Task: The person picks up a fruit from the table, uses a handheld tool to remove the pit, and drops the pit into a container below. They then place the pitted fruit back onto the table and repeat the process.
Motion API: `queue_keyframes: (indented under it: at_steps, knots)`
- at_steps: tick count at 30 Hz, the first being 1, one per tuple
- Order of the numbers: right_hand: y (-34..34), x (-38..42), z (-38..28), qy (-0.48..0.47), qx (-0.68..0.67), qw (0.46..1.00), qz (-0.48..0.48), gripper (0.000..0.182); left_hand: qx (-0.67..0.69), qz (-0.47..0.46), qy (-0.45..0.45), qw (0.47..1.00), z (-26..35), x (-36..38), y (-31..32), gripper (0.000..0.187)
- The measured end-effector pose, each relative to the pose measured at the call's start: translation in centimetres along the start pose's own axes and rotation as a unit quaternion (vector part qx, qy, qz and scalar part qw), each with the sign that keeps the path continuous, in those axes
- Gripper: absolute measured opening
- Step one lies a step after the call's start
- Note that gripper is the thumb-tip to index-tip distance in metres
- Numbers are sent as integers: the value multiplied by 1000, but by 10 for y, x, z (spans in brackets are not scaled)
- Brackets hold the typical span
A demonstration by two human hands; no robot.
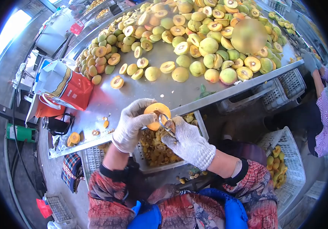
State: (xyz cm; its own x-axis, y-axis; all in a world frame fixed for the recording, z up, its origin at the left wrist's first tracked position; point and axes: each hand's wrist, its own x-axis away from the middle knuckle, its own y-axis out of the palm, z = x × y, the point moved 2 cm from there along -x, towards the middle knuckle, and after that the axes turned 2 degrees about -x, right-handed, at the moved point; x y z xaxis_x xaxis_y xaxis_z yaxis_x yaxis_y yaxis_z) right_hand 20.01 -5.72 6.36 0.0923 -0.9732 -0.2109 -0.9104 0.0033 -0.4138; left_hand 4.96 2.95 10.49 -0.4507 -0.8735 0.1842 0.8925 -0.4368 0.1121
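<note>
My left hand (130, 124), in a whitish knit glove, is closed around a halved yellow peach (157, 109) with its cut face turned toward me. In my right hand (191, 144), also gloved, is a pitting knife with a looped metal blade (161, 121). The loop sits at the brown hollow in the middle of the peach half. Beneath both hands, a crate of peach scraps (158, 150) stands against the table's front edge. My right fingers cover the tool's handle.
A large heap of whole and halved peaches (209, 45) covers the far part of the metal table (148, 89). A red and white bag (72, 89) stands at left beside a dark flask (55, 124). Another crate with peach pieces (276, 164) is at right, near a co-worker's gloved hand (310, 60).
</note>
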Motion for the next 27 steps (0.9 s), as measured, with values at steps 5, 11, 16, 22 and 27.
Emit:
queue_keyframes:
  at_steps: [5,11,16,22,27]
  knots:
    - [28,14,4,9,21,997,-77,32,211,134,41,967,-47,16,19,31]
    - [14,16,-7,81,30,991,-105,31,298,132,-2,945,-51,18,26,46]
    - [13,16,1,15,77,994,-71,33,238,125,42,962,-51,25,28,44]
    - [20,21,8,2,80,993,-84,44,177,144,50,972,-53,31,34,49]
    - [21,27,3,23,16,996,-86,41,133,165,74,974,-53,40,35,43]
